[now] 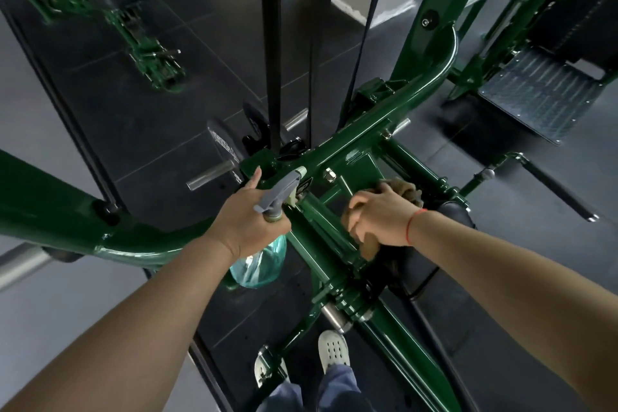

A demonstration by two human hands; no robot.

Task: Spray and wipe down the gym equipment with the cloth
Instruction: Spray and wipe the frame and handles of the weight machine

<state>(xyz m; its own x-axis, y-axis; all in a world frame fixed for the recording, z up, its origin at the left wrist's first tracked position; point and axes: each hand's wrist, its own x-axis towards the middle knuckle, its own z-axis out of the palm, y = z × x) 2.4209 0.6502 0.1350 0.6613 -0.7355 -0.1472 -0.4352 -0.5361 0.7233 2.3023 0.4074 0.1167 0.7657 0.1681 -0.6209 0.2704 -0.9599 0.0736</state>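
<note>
A dark green gym machine frame (394,100) fills the middle of the view. My left hand (249,217) grips the neck of a teal spray bottle (264,264) with a grey trigger head pointing up and right toward the frame. My index finger sticks out straight, off the trigger. My right hand (381,214) holds a brown cloth (406,189) bunched against a green bar of the frame, just right of the bottle. Part of the cloth hangs below my fingers.
Black cables (271,43) run up through the centre. A steel peg (210,174) juts left from the frame. A second green machine (143,40) stands at the back left, a metal footplate (538,94) at the right. My feet in white clogs (332,349) stand on the dark floor.
</note>
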